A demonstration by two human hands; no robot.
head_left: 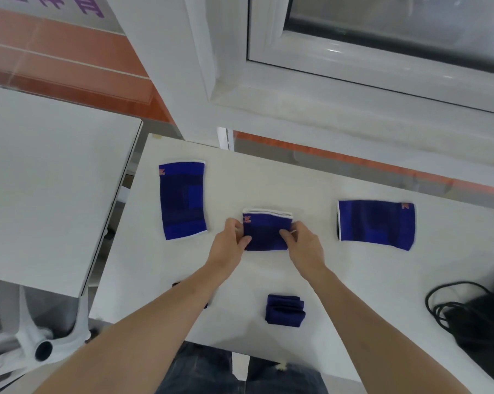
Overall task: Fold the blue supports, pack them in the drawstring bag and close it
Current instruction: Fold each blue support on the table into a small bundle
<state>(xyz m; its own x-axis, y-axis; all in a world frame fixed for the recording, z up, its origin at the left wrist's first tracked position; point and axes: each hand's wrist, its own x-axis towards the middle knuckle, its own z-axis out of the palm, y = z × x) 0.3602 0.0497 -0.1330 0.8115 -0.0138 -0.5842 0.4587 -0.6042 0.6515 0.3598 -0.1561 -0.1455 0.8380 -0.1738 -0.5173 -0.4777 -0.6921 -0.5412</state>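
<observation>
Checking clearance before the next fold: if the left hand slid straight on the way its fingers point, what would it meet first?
The left hand already touches the half-folded blue support; that comes first, likely then the right hand.

Dark item (204,305) — hidden under forearm

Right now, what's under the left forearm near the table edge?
A dark scrap shows at the left forearm's upper edge and again below it; the arm covers the rest, so I can't identify it.
</observation>
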